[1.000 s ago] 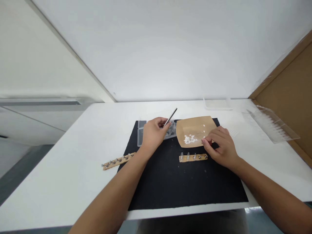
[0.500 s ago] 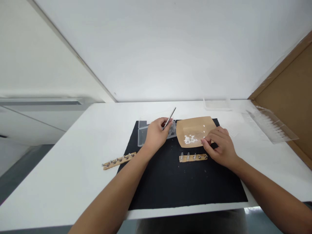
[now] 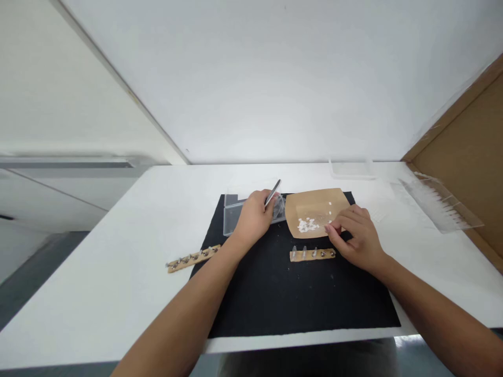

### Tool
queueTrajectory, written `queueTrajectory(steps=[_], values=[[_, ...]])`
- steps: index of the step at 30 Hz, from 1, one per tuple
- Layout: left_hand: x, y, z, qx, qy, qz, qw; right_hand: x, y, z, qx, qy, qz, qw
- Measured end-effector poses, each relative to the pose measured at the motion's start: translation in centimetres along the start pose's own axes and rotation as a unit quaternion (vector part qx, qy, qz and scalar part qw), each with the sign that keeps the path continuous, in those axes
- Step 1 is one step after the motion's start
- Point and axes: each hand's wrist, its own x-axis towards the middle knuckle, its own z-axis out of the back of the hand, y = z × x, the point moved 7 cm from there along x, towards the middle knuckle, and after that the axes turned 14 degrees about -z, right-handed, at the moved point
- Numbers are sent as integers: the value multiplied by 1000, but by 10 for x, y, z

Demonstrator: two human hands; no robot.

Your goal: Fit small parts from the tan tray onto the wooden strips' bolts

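Note:
My left hand (image 3: 253, 212) is closed around slim metal tweezers (image 3: 272, 192), which point up and to the right. Beneath and beside it lies a clear plastic box (image 3: 232, 219) with transparent pieces in its right part. My right hand (image 3: 356, 230) hovers at the right side of a brown paper tray (image 3: 314, 198), thumb and fingertips pinched together. Whatever is between them is too small to make out. Small white flakes (image 3: 307, 225) are scattered in the tray. Just in front sits a wooden strip (image 3: 313, 255) bearing clear nail-shaped tips and shiny metal knobs.
A second knobbed strip (image 3: 193, 258) lies at the left edge of the black mat (image 3: 298, 298). On the white table, a clear container (image 3: 352, 170) stands at the back, and plastic sheets with clear tips (image 3: 440, 207) lie right, near a cardboard panel (image 3: 467, 141).
The tweezers in my left hand have tipped lower, and that hand has turned slightly. My right hand stays almost where it was, still pinched.

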Motion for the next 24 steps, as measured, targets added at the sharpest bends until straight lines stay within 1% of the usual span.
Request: queueTrajectory(steps=[4, 7, 11, 19, 22, 24], values=[[-1, 2, -5, 13, 28, -28, 999, 0, 0, 0, -2, 0, 0, 1000], [-2, 4, -7, 28, 25, -45, 998, 0, 0, 0, -3, 2, 1, 1000], [-4, 8, -9, 22, 18, -43, 999, 0, 1, 1, -4, 0, 3, 1000], [-3, 10, -3, 27, -23, -51, 998, 0, 2, 1, -1, -8, 8, 1000], [-2, 5, 4, 18, -50, -39, 998, 0, 0, 1, -3, -6, 6, 1000], [-2, -2, 8, -11, -70, -29, 997, 0, 0, 1, -4, -3, 3, 1000]])
